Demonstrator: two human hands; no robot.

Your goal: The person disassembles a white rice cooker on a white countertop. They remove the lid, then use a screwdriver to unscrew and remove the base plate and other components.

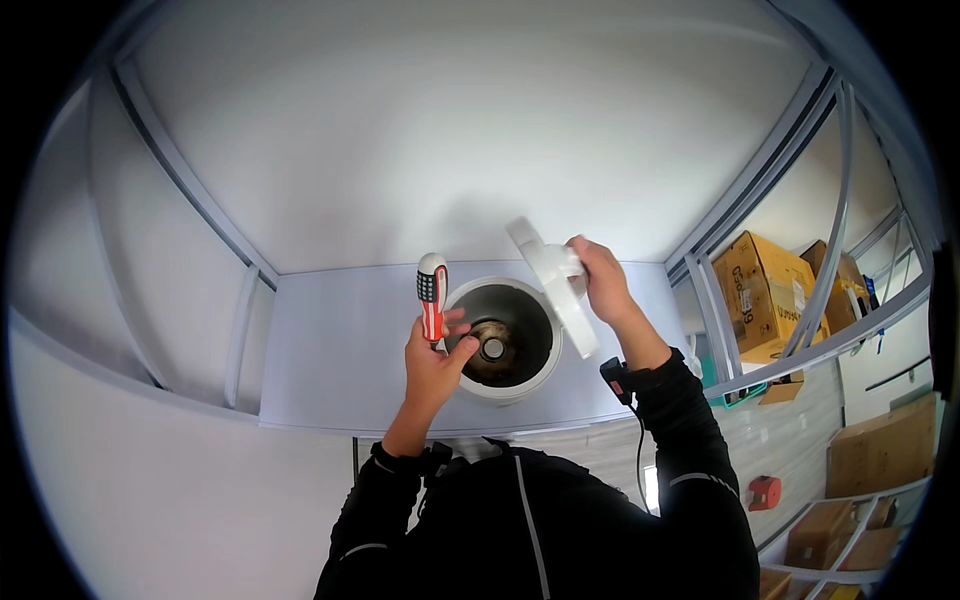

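A brown cardboard box is located to the right of the right hand, behind a grey metal frame. The left rim of a white-rimmed, grey-lined round pot, positioned between the hands on a pale flat tabletop, is obstructed by the left hand. By that hand, a red, white and black screwdriver-like handle is held upright; its lower end is concealed. A white plastic lid-like part, slightly blurred, is gripped tilted by the right hand. Inside the pot, a brown-stained base and a small round metallic disc are exposed.
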